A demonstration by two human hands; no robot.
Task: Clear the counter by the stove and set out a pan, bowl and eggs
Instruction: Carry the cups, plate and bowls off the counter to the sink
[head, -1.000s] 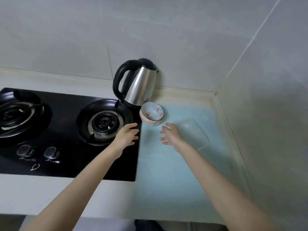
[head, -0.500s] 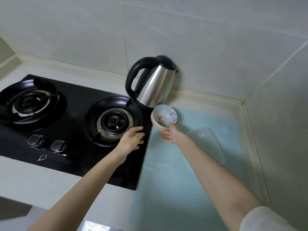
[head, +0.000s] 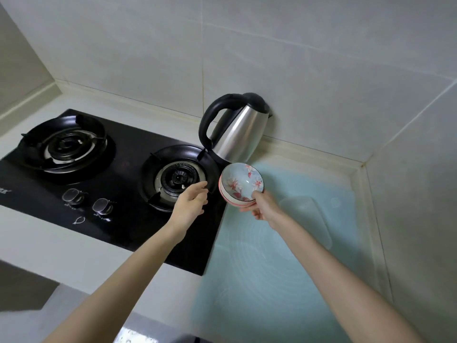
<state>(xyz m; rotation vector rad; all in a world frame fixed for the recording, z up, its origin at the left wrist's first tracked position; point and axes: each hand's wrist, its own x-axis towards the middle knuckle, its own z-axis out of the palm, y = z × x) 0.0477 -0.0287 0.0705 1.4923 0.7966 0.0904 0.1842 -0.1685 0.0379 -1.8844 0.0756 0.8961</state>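
The right grip (head: 262,206) grasps the bowl (head: 241,183). Its thumb hooks over the near rim and its fingers curl underneath. The bowl is pale blue inside with red flowers and is tilted, so its inside faces up and toward the left. A second, pink-edged rim shows just beneath it, as if two bowls sit nested. I cannot tell whether the underside touches anything.

The left grip (head: 191,206) is released, with its fingers loosely spread and holding nothing. It hovers just left of the bowl, apart from it, above the right edge of the stove (head: 123,226).

Just beyond the right grip, behind the bowl, a steel kettle (head: 237,134) with a black handle stands upright against the tiled wall (head: 296,58). Below and on the near side of the right grip, a pale blue mat (head: 272,280) lies on the table (head: 49,243). Just to this grip's right, a clear plastic piece (head: 306,219) lies flat on the mat.

The right burner (head: 176,179) sits just beyond the left grip's fingertips. Two knobs (head: 102,206) lie further to the left of that grip, and the left burner (head: 65,147) is well beyond them. The white table runs along the near edge of the stove.
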